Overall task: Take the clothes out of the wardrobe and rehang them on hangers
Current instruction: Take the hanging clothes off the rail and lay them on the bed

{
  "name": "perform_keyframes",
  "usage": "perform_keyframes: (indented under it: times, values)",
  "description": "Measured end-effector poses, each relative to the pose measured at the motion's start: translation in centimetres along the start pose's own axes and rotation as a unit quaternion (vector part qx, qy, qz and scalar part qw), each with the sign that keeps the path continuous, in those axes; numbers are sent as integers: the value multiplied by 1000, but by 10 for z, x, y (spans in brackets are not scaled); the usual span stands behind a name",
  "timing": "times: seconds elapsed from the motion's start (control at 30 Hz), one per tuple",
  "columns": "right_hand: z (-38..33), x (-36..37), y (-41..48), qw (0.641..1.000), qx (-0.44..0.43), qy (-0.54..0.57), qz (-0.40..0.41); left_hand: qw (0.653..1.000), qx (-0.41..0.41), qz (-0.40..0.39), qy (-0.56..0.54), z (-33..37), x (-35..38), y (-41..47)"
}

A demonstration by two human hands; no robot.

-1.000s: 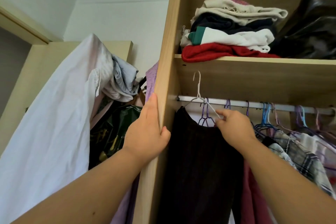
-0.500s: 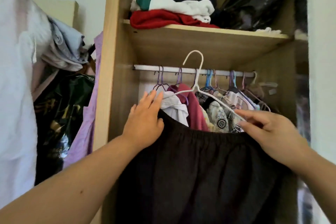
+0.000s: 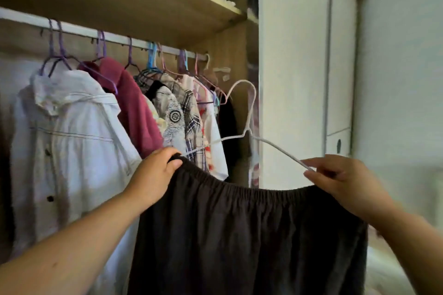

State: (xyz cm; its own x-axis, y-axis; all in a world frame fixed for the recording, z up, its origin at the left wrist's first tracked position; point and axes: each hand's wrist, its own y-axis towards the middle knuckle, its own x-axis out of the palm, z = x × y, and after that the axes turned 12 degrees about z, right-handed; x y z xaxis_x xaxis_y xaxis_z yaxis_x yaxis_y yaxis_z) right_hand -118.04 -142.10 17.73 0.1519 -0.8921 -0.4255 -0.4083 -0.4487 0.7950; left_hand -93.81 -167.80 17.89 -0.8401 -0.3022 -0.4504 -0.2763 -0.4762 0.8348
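I look into an open wooden wardrobe (image 3: 235,60) beside a pale wall panel (image 3: 292,79). My left hand (image 3: 153,175) has its fingers curled over the left end of a dark garment (image 3: 251,235), gripping its gathered elastic waistband. My right hand (image 3: 345,179) pinches the right arm of a white wire hanger (image 3: 248,130) between thumb and fingers, at the waistband's other end. The waistband sags between my two hands, and the cloth hangs below them. The hanger's hook rises above my fingers, off the rail (image 3: 115,37). Beyond my left fingers, on the rail, hang a white jacket (image 3: 72,139), a maroon top (image 3: 136,108) and a plaid shirt (image 3: 191,132).
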Motion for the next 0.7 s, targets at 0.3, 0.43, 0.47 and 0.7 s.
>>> perform_keyframes:
  times: [0.3,0.43,0.47,0.7]
  values:
    - [-32,-20,-138,962,199,-171,70,982,57,-102,-146,6,51,-68]
    - [-67,-46,-217,907,318,-271,40,960,108,-166,-200,31,55,-114]
    - [-75,-53,-234,896,342,-281,30,954,123,-176,-207,39,55,-122]
    - [-156,-122,-362,825,475,-305,21,888,216,-255,-317,129,34,-201]
